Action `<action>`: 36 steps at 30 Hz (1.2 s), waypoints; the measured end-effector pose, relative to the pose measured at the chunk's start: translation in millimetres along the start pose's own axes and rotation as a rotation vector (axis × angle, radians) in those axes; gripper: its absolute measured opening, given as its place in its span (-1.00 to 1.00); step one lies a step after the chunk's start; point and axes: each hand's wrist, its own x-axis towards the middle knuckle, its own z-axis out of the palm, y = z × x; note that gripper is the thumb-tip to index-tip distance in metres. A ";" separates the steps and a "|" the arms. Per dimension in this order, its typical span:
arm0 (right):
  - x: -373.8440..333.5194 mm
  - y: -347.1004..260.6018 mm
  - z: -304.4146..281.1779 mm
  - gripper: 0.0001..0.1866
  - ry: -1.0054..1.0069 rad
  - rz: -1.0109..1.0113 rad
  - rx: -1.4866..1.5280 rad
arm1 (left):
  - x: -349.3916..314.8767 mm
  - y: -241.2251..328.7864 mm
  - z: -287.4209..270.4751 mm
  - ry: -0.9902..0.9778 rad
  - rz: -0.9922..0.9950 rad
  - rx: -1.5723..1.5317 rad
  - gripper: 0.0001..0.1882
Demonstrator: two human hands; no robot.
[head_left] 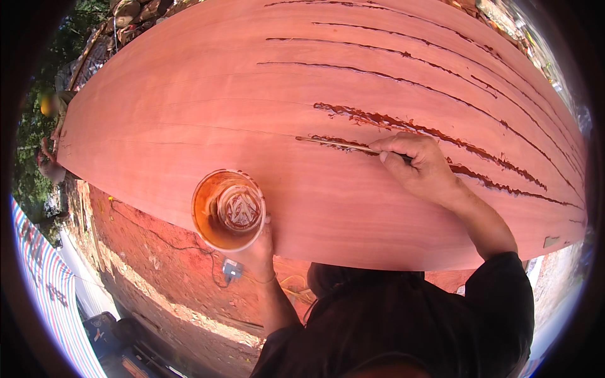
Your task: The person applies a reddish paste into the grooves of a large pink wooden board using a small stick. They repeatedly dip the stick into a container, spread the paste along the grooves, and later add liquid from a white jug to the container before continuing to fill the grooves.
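A thin stick-like tool [337,144] with a pale shaft and dark tip is gripped in my right hand [409,162]. Whether it is a brush or a blade I cannot make out. Its tip touches the broad pinkish wooden surface [183,82], at the left end of a ragged dark red-brown streak [485,181]. From that tip a fine line runs on leftward across the wood. My left hand [258,246] holds a cup [205,217] by its right side. Orange-brown smears coat the cup's inner wall, and its bottom looks pale and streaked.
Another thick ragged streak [435,132] and several thinner dark lines [378,72] cross the wood farther off. Below its near edge lie reddish ground, a cable and a small grey box [232,269]. Striped sheeting [47,277] hangs at left; logs [135,12] lie at far left.
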 end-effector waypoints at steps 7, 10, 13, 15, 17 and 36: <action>2.8 0.2 0.6 -0.78 0.025 -0.036 -0.192 | 1.0 2.7 1.1 -0.006 -0.022 -0.014 0.33; 3.1 2.6 3.4 -0.77 0.035 -0.089 -0.201 | 2.7 4.7 0.3 -0.034 -0.029 0.025 0.32; -0.3 2.5 4.4 -0.77 0.035 -0.111 -0.282 | 2.7 5.2 1.7 -0.028 -0.041 -0.040 0.31; -2.9 0.8 3.2 -0.77 0.026 -0.108 -0.340 | 3.0 5.5 1.4 -0.048 -0.033 0.027 0.30; -3.6 -0.4 2.4 -0.77 0.014 -0.102 -0.370 | 3.3 5.7 1.1 -0.060 -0.033 0.062 0.29; -3.0 -5.8 3.8 -0.74 0.084 -0.260 -0.442 | 6.2 9.0 4.4 -0.093 -0.013 -0.089 0.20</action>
